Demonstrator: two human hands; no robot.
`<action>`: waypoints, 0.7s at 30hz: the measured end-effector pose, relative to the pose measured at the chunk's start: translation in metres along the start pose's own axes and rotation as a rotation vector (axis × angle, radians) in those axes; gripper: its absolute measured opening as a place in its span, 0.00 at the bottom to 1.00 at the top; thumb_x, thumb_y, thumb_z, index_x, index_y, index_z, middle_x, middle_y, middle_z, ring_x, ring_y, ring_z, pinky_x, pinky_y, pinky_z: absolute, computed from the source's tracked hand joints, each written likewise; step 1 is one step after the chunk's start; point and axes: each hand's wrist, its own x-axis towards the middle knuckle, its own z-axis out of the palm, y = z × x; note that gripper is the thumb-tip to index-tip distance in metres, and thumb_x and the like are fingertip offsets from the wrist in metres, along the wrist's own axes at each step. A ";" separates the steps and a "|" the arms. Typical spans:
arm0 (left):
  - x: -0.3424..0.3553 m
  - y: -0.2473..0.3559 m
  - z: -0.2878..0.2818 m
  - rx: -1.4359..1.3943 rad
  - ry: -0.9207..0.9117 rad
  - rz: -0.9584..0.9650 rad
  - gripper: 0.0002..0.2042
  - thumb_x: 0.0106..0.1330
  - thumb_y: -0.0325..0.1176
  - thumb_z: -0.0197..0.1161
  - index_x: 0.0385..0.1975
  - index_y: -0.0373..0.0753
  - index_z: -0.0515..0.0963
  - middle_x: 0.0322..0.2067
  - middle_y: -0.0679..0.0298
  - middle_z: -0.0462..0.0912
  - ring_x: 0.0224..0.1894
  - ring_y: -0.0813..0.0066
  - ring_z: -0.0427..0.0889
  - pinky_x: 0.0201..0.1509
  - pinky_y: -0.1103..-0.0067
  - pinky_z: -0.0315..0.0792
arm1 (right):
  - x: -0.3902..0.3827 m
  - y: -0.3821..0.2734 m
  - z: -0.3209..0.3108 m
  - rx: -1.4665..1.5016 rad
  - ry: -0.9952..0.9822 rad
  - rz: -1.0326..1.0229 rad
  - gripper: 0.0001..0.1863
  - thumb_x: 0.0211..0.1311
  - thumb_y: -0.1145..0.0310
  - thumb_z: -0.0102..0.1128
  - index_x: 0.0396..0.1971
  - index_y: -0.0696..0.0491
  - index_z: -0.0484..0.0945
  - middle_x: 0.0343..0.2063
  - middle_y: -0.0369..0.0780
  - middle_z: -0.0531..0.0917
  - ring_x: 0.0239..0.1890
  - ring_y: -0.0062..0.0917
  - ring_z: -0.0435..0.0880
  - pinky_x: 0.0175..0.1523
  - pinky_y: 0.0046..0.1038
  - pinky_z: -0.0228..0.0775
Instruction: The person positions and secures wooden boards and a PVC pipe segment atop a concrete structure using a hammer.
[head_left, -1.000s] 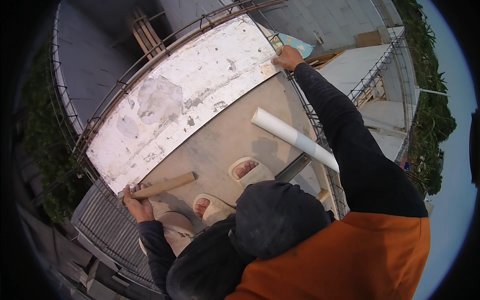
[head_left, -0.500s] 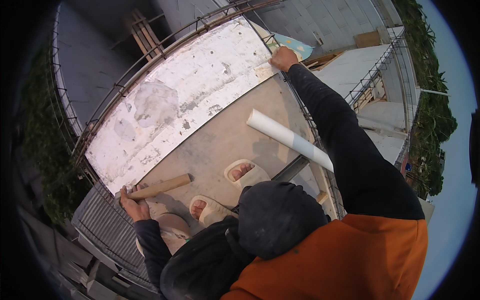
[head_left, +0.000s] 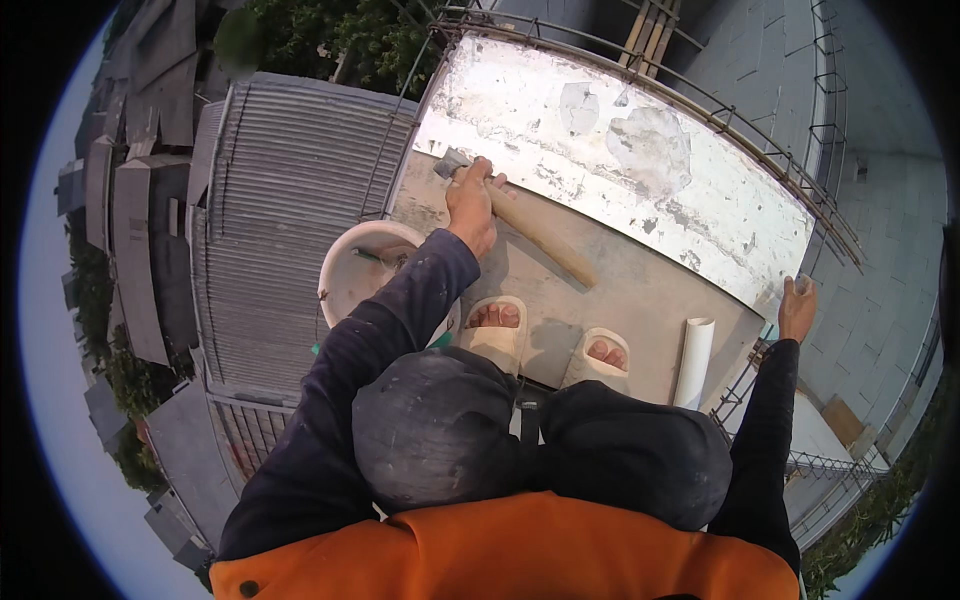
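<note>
Left hand clamped on hammer near head; right hand gripping slab corner; best struck squarely.

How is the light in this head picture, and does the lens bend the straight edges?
Head view: soft, even daylight, weak shadows, no glare; the white slab and corrugated roof curve toward the rim; the left hand on the wooden-handled tool looks sharp.

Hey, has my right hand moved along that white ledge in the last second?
No. The right hand still sits at the right-end corner of the white ledge, as before. Only the camera view has swung round.
</note>
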 end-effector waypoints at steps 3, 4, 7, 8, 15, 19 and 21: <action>-0.045 -0.014 0.031 -0.042 -0.146 -0.107 0.19 0.79 0.41 0.60 0.58 0.33 0.69 0.61 0.50 0.73 0.69 0.53 0.75 0.64 0.58 0.81 | -0.068 -0.157 -0.008 0.288 -0.352 -0.123 0.32 0.67 0.49 0.70 0.60 0.59 0.81 0.55 0.50 0.86 0.59 0.38 0.84 0.66 0.39 0.72; -0.054 -0.019 0.046 -0.068 -0.190 -0.146 0.20 0.79 0.42 0.60 0.59 0.32 0.69 0.61 0.49 0.74 0.69 0.52 0.75 0.64 0.59 0.81 | -0.091 -0.197 -0.005 0.365 -0.585 -0.207 0.33 0.66 0.47 0.71 0.61 0.58 0.81 0.54 0.49 0.86 0.59 0.38 0.84 0.66 0.39 0.73; -0.070 -0.023 0.073 -0.106 -0.317 -0.142 0.21 0.79 0.43 0.59 0.59 0.32 0.69 0.58 0.48 0.78 0.66 0.52 0.79 0.64 0.59 0.80 | -0.154 -0.287 0.018 0.536 -1.334 -0.236 0.37 0.63 0.46 0.75 0.62 0.59 0.78 0.49 0.45 0.87 0.53 0.29 0.85 0.63 0.35 0.74; -0.072 -0.022 0.083 -0.130 -0.341 -0.138 0.21 0.79 0.43 0.59 0.59 0.32 0.69 0.57 0.49 0.79 0.65 0.52 0.80 0.64 0.59 0.80 | -0.169 -0.298 0.031 0.622 -1.365 -0.193 0.36 0.64 0.46 0.75 0.60 0.58 0.78 0.41 0.41 0.86 0.41 0.25 0.87 0.51 0.33 0.79; 0.004 0.117 0.030 1.833 -0.819 0.306 0.30 0.60 0.53 0.73 0.54 0.35 0.86 0.46 0.49 0.90 0.50 0.53 0.88 0.56 0.62 0.79 | -0.157 -0.314 0.000 0.437 -0.944 -0.190 0.28 0.69 0.51 0.70 0.57 0.56 0.77 0.24 0.37 0.79 0.21 0.20 0.78 0.29 0.28 0.74; 0.089 0.176 -0.056 2.243 -0.259 0.670 0.42 0.62 0.40 0.75 0.77 0.45 0.62 0.72 0.49 0.69 0.74 0.48 0.68 0.70 0.55 0.72 | -0.148 -0.301 0.001 0.202 -0.662 -0.623 0.23 0.69 0.56 0.66 0.55 0.55 0.73 0.29 0.47 0.82 0.31 0.38 0.84 0.42 0.40 0.77; 0.111 0.163 -0.089 2.211 -0.289 0.779 0.49 0.61 0.44 0.78 0.80 0.46 0.56 0.76 0.49 0.64 0.76 0.45 0.63 0.75 0.54 0.68 | -0.146 -0.306 0.003 0.046 -0.814 -0.670 0.25 0.68 0.54 0.66 0.55 0.54 0.73 0.35 0.53 0.86 0.37 0.49 0.88 0.44 0.44 0.78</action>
